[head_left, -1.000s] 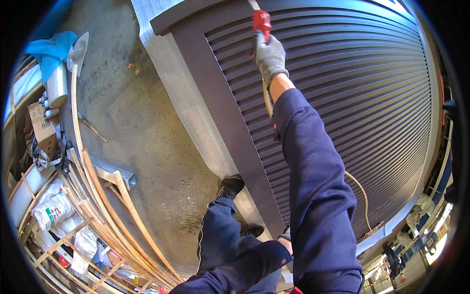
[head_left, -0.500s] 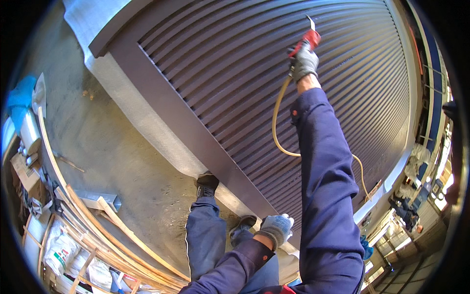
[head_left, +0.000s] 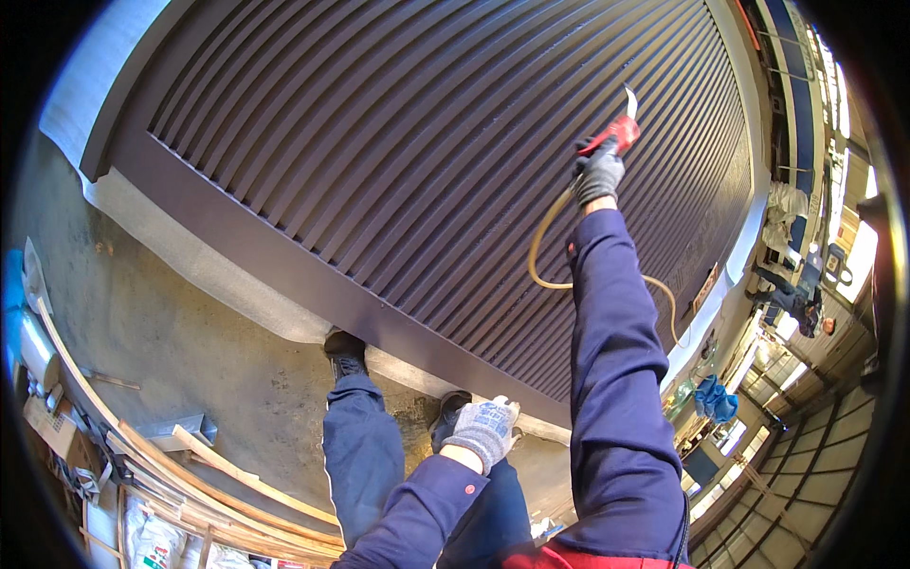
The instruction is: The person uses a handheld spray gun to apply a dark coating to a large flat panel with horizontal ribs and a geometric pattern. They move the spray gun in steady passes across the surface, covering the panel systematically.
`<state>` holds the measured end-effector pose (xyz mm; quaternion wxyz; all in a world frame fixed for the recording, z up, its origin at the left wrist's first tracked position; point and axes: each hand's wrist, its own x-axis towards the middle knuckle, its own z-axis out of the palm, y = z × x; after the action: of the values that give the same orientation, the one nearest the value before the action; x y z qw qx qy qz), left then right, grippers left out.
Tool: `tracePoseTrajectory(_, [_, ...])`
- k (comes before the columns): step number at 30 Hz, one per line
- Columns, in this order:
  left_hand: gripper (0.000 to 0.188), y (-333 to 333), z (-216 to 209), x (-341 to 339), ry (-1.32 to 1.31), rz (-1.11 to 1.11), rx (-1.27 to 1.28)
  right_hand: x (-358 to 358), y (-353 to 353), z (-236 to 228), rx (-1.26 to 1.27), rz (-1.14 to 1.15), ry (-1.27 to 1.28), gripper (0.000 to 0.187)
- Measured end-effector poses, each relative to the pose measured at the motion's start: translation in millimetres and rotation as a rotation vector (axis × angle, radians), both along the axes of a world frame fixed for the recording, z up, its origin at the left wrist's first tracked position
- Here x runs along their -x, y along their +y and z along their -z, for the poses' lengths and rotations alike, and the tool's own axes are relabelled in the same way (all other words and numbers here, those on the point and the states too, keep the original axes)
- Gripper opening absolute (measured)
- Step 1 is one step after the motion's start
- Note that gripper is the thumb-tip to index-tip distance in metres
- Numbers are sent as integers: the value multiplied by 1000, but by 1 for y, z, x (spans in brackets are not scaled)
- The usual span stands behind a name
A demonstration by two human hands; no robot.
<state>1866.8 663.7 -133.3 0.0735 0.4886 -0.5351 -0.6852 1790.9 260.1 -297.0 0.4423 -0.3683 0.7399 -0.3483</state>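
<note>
A large dark brown slatted panel (head_left: 379,171) with parallel ridges and a flat border fills most of the view. My right hand (head_left: 599,174), in a grey glove, is wrapped round a red air blow gun (head_left: 621,134) held out over the slats. Its short silver nozzle (head_left: 631,102) points away from me. A beige air hose (head_left: 540,245) hangs in a loop from the gun and passes behind my right arm. My left hand (head_left: 482,433), in a grey glove with blue print, is by the panel's near border, thumb apart from loosely bent fingers, with nothing visible in it.
Whitish sheeting (head_left: 218,256) sticks out from under the panel. Long wooden strips (head_left: 237,474), a metal channel (head_left: 194,431) and a cardboard box (head_left: 52,427) lie at the lower left. A blue bag (head_left: 716,398) and another person (head_left: 801,305) are at the right.
The view has shifted, showing more of the panel on the left. My right hand holds the gun farther down in the picture. My left hand has moved slightly left.
</note>
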Motion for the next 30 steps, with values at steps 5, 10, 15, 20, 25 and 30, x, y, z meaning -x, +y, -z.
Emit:
tracePoseTrajectory(5, [40,-6,-1,3,10,37,20,36,-13,-19,-303,-801,64,56])
tracePoseTrajectory(10, [43,-4,1,-1,-22,74,-19,47,94,-54,-227,-279,-130,47])
tracePoseTrajectory(15, [44,9,5,10,-11,44,-19,65,148,-67,-481,-612,165,43])
tracePoseTrajectory(20, [42,23,1,22,-45,85,-9,77,136,-67,-353,-352,9,47])
tracePoseTrajectory(25, [41,26,-4,29,-113,73,-32,62,146,-81,-221,-353,-56,52])
tracePoseTrajectory(30, [42,37,1,54,-185,102,31,90,160,-89,-641,-1036,27,50])
